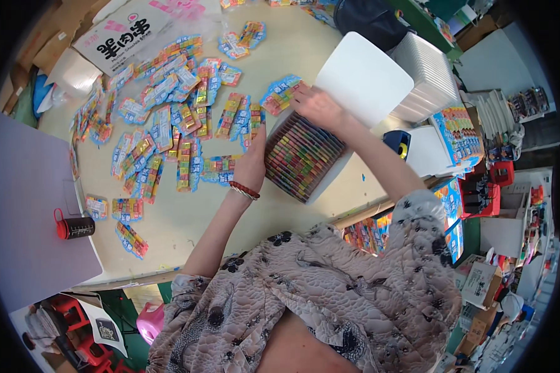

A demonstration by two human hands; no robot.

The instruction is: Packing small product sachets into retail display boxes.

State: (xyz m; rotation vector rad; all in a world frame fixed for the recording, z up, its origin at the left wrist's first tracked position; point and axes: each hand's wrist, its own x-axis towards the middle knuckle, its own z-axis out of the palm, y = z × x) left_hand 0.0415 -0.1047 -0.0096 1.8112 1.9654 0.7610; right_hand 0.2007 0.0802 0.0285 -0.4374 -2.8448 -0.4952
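Note:
A white plastic tub [331, 178] stands tilted on the table in front of me, packed with rows of colourful candy cards [305, 152]. Its white lid [364, 78] is folded back at the far right. Along the tub's left side lies my left hand [255, 163], fingers stretched out flat against it. My right hand [317, 107] is over the tub's far edge, fingertips closed on the end of a candy card [281, 94] with a blue border and yellow and pink pieces. Its fingertips are partly hidden.
Many loose candy cards [162, 87] lie scattered across the table's left half. A printed white carton [115, 40] stands at the far left. Stacked clear lids or trays [424, 74] and a tape roll [397, 144] are to the right. A dark bottle [76, 227] lies at the left.

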